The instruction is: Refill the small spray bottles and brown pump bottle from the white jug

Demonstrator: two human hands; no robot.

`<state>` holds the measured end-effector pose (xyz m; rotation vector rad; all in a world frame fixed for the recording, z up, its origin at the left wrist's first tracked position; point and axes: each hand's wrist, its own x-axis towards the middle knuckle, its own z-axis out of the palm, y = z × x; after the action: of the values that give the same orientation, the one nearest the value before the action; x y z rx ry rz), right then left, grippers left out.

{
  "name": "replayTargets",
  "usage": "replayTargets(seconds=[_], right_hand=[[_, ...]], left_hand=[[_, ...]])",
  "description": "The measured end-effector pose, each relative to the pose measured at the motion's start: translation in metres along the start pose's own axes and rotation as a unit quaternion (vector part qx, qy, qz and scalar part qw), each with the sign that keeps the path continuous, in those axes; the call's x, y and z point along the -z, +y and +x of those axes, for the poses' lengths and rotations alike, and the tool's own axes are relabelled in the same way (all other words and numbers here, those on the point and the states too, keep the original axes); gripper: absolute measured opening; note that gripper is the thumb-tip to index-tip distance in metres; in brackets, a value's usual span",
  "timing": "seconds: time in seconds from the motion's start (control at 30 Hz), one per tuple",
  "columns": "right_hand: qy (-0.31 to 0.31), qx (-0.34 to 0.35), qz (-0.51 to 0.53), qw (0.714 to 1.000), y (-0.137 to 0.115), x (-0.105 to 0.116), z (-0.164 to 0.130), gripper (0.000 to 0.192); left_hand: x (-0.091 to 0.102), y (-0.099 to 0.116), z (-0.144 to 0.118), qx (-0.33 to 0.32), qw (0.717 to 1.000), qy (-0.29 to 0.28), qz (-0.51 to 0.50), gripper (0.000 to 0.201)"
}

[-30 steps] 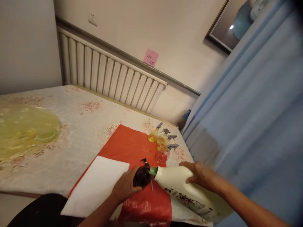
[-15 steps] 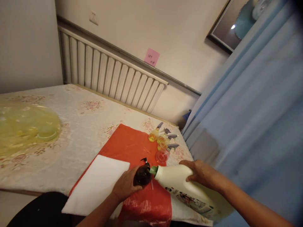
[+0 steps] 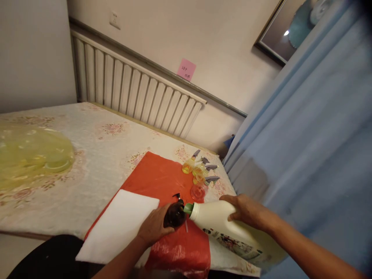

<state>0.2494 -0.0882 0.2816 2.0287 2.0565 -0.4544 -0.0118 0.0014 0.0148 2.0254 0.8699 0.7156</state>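
Note:
My left hand [image 3: 155,228] is wrapped round a dark brown bottle [image 3: 174,215], tilted over the red plastic sheet [image 3: 158,170]. My right hand [image 3: 247,211] grips a large cream detergent jug [image 3: 216,217], tipped so that its green spout [image 3: 188,208] meets the mouth of the brown bottle. Whether liquid is flowing cannot be made out. Just behind the bottle lies a black pump head [image 3: 178,197], its pale tube [image 3: 186,226] showing below the spout. A folded white cloth [image 3: 116,226] lies beside my left forearm.
Several small spray bottles with grey triggers stand beyond the jug, among them a red one [image 3: 199,191] and a yellow one [image 3: 188,166]. A yellow translucent plastic bundle [image 3: 31,155] rests on the flowered tablecloth [image 3: 95,159] at left. A blue curtain [image 3: 314,147] hangs close on the right.

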Motion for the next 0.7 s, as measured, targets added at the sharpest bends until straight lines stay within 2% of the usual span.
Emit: replayTargets(seconds=[0.2, 0.7], right_hand=[[0.004, 0.011, -0.02, 1.0, -0.0025, 0.0016, 0.0007, 0.03], [-0.004, 0.003, -0.039, 0.999, -0.0071, 0.0065, 0.0013, 0.033]], left_hand=[[-0.0016, -0.0035, -0.0005, -0.016, 1.0, 0.018, 0.001, 0.082], [0.0002, -0.0021, -0.0001, -0.012, 1.0, 0.01, -0.015, 0.085]])
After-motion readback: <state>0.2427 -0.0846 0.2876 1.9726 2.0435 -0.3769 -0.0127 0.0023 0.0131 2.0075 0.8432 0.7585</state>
